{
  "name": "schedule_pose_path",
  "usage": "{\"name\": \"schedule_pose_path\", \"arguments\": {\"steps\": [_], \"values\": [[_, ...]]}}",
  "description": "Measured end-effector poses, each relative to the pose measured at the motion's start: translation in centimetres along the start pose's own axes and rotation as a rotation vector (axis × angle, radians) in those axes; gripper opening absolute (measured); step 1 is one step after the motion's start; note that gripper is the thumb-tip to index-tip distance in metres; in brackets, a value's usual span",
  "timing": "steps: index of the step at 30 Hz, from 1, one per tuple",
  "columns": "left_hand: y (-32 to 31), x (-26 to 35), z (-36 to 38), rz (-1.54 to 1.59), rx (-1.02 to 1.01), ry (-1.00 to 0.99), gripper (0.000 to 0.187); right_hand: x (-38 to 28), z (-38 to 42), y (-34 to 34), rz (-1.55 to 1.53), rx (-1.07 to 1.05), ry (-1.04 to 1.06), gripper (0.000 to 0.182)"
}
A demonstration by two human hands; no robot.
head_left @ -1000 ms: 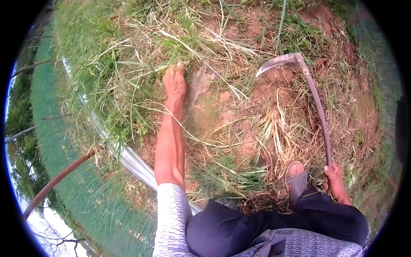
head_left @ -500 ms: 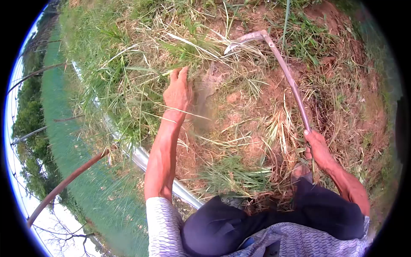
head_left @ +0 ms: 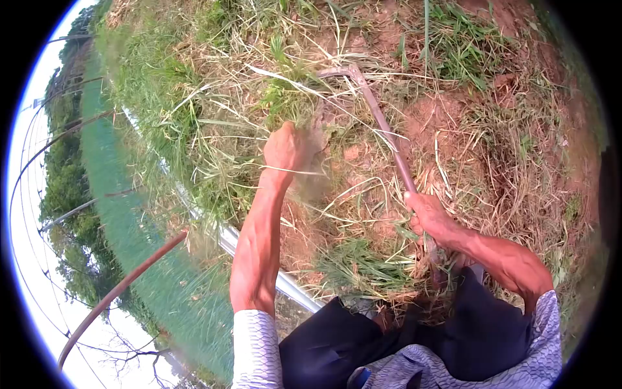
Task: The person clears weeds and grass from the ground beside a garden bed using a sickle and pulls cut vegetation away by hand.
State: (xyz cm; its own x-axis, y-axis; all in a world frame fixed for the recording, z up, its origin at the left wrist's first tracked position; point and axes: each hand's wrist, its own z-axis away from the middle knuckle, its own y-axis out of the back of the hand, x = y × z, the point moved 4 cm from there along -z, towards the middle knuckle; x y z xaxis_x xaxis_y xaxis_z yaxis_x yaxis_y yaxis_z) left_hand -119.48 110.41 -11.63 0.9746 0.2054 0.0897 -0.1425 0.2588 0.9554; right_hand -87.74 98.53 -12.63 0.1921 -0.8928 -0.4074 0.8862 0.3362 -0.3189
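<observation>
My right hand (head_left: 431,217) is wrapped round the handle of a long-handled sickle (head_left: 381,120). The sickle's curved blade reaches leftward at the top, its tip partly hidden among grass stems. Close below the blade, my left hand (head_left: 284,149) is closed in a fist at the base of a green grass tuft (head_left: 283,97); the fingers are mostly turned away from view. A dry stalk lies across my left wrist. Below and to the right of the left hand, a heap of cut grass (head_left: 363,266) rests on the soil in front of my knees.
A pale pipe-like strip (head_left: 295,290) runs diagonally along the left side. Beyond it are a rusty curved pole (head_left: 123,285), green netting-like growth (head_left: 155,259) and trees. Reddish soil (head_left: 440,123) with straw and grass clumps spreads to the right.
The sickle and my right hand have moved left, bringing the blade in among the grass near my left hand. My left hand has closed from extended fingers into a fist.
</observation>
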Motion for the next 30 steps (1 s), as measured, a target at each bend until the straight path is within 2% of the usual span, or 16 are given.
{"name": "schedule_pose_path", "arguments": {"steps": [1,2,3,5,6,8,11,13,16,19,20,23,27,28,29,30], "values": [[0.0,-0.2,-0.4,0.074,-0.051,0.049,0.025,-0.4,-1.1,0.1,-0.005,-0.007,-0.004,0.03],[-1.0,-2.2,-2.0,-0.015,-0.019,-0.122,0.027,-0.5,-2.6,0.2,0.1,-0.016,-0.001,0.033],[3.9,0.4,-1.3,0.299,-0.078,0.261,0.028,-0.7,-3.5,0.3,0.204,-0.023,0.0,0.036],[3.7,-3.5,-4.2,0.742,-0.154,0.328,0.03,-0.1,-2.9,0.7,0.174,-0.045,-0.003,0.04],[4.6,-2.6,-5.8,0.739,-0.138,0.312,0.03,-0.2,-2.1,1.5,0.202,-0.051,0.026,0.04],[4.4,-2.8,-6.2,0.987,0.032,0.604,0.023,0.0,-1.7,2.1,0.277,-0.058,0.065,0.04],[4.0,-0.5,-7.3,0.935,0.048,0.469,0.021,-1.2,-3.7,1.7,0.357,-0.082,0.112,0.039],[5.0,0.0,-6.9,0.877,0.014,0.529,0.018,-0.8,-4.5,1.4,0.358,-0.123,0.114,0.04],[6.0,-0.5,-5.9,1.194,0.074,0.706,0.013,0.0,-1.9,2.0,0.332,-0.084,0.116,0.046],[5.7,-0.1,-5.2,1.242,0.093,0.751,0.012,0.2,-2.2,3.1,0.375,-0.091,0.063,0.047],[5.3,-0.2,-5.9,1.189,0.094,0.688,0.012,-0.6,-2.7,3.1,0.445,-0.05,0.19,0.048],[4.8,0.0,-6.8,1.024,-0.014,0.642,0.016,-3.6,-4.8,1.4,0.587,-0.105,0.248,0.049],[4.1,-2.5,-5.8,1.017,0.142,0.737,0.017,1.3,-2.2,4.8,0.614,-0.003,0.251,0.046],[5.1,-2.5,-5.2,1.075,0.199,0.756,0.017,2.4,1.8,7.0,0.513,-0.002,0.147,0.042],[6.2,-2.5,-4.4,1.137,0.255,0.784,0.018,5.6,4.2,10.2,0.621,0.117,0.002,0.041],[7.7,-2.9,-3.6,1.122,0.175,0.624,0.018,7.7,6.9,12.5,0.574,0.089,-0.004,0.042]]}}
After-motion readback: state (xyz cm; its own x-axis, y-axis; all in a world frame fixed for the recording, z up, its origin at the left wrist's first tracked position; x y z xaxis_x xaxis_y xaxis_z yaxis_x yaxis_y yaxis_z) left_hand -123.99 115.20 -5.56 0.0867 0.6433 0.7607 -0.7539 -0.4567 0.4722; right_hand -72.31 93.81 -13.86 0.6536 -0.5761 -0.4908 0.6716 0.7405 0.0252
